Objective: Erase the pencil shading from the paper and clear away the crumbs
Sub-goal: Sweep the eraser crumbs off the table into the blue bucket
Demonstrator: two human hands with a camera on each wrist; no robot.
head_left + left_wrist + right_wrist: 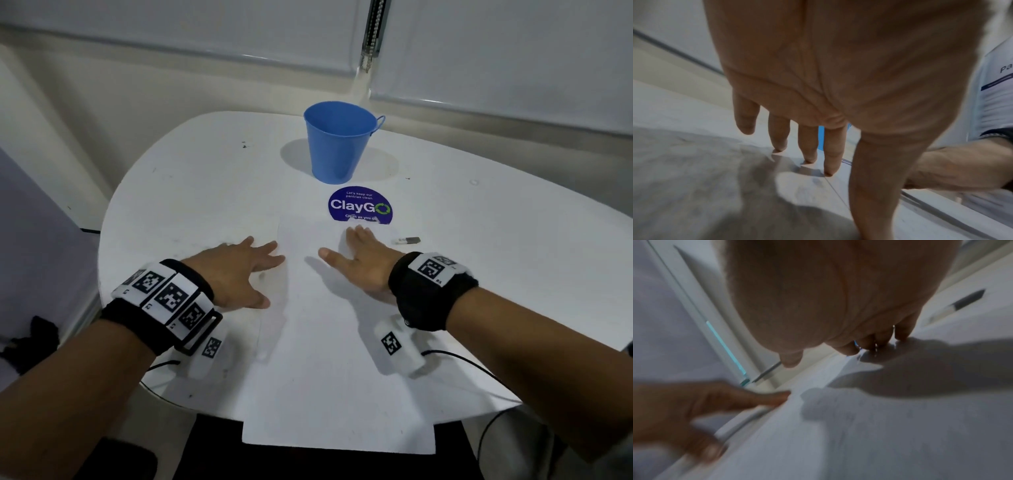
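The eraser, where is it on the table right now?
In the head view the eraser lies on the white table, just right of the right hand and the paper, below-right of the round ClayGo sticker.

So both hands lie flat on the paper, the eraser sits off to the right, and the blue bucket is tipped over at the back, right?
Not quite: the blue bucket stands upright, as the head view shows. The rest holds: the left hand and right hand lie flat on the paper, with the eraser off to the right.

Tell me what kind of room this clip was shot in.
Probably an office pantry or break room. The sticker on the white table reads "Let's keep our pantries clean", and roller blinds hang behind; a blue bucket stands nearby.
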